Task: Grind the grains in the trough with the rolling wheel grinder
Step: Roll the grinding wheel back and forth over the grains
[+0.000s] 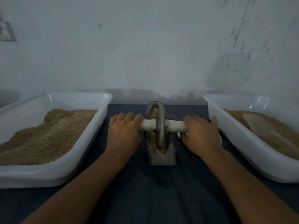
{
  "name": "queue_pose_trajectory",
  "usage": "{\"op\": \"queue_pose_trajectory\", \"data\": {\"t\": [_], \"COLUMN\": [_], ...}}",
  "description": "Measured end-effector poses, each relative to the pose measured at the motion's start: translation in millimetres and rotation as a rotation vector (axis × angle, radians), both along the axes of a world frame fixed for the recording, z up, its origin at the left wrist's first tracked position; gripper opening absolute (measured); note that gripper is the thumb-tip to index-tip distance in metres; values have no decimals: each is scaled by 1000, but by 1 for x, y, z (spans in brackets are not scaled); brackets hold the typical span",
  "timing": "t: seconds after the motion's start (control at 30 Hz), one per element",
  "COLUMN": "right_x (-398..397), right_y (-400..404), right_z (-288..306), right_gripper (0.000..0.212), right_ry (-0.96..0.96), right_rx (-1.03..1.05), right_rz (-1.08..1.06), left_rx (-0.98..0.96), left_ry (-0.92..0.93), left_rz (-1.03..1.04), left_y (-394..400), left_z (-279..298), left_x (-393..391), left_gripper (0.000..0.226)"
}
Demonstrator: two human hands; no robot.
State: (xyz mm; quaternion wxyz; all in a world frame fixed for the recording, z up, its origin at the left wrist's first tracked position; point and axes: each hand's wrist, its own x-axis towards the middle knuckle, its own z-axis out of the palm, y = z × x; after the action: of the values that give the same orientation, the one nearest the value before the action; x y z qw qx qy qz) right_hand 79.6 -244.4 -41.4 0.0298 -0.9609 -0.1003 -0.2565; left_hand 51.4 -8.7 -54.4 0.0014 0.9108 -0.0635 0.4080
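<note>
Between the two hands, in the middle of the bench, sits the trough (161, 156), a long narrow boat shape with its long way running from the person out toward the wall. Grains (159, 151) lie along its groove. The wheel (160, 126) stands up on its edge inside the groove, about halfway along, with more grain showing at both ends. A pale handle (176, 126) goes straight through the wheel and sticks out sideways, so it crosses the trough like the bar of a plus sign.

The left hand (124, 131) wraps its grip round the left end of the handle, fingers curled over the top. The right hand (201, 135) does the same on the right end. Both hands are about the same way from the wheel, one on each side. Both arms reach forward, nearly straight, with palms down.

I think the next push has to go along the trough, away or back, not sideways.

A white tub (90, 136) of grain sits to the left, and another white tub (239, 139) to the right with a pale scoop (258, 126) in it
</note>
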Motion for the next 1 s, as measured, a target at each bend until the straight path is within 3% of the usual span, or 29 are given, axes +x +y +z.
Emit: {"op": "queue_pose_trajectory", "data": {"t": [0.07, 0.23, 0.43, 0.77, 1.0], "right_x": [-1, -2, 7, 47, 76], "right_y": [1, 6, 8, 25, 31], "right_z": [0, -3, -12, -9, 3], "right_gripper": [18, 51, 59, 17, 24], "right_ry": [-7, -58, -49, -83, -11], "right_rx": [20, 31, -9, -40, -158], "right_rz": [21, 252, 263, 170, 93], "left_rx": [-10, -21, 91, 89, 92], "left_ry": [19, 88, 50, 147, 204], "left_rz": [0, 3, 10, 49, 100], "left_y": [0, 3, 3, 6, 8], "left_z": [1, -2, -6, -3, 5], "left_x": [0, 2, 10, 43, 75], "left_gripper": [23, 29, 39, 47, 47]}}
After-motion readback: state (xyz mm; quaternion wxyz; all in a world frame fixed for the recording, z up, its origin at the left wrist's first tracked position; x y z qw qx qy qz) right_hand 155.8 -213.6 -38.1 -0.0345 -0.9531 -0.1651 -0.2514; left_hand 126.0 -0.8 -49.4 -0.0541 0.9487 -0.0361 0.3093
